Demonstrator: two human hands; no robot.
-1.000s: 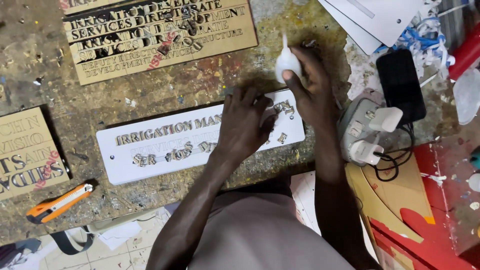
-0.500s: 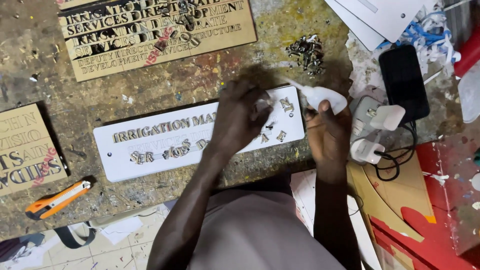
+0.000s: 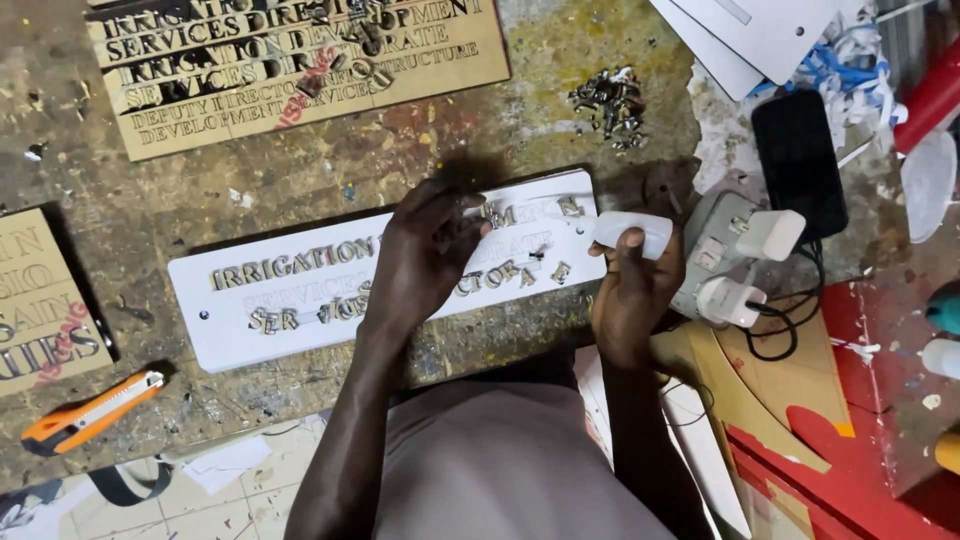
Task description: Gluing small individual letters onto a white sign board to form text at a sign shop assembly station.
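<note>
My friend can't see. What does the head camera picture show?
A person's left hand presses small metal letters onto a long white sign board on a paint-stained workbench, while the right hand holds a small white bottle. An orange utility knife lies nearby.

i have one view only, from the head-worn camera. it looks almost straight down onto the bench, close in, at arm's length. the wearer's torso and both forearms enter from the bottom edge. the white sign plate sits centre frame. no second view to compare.
</note>
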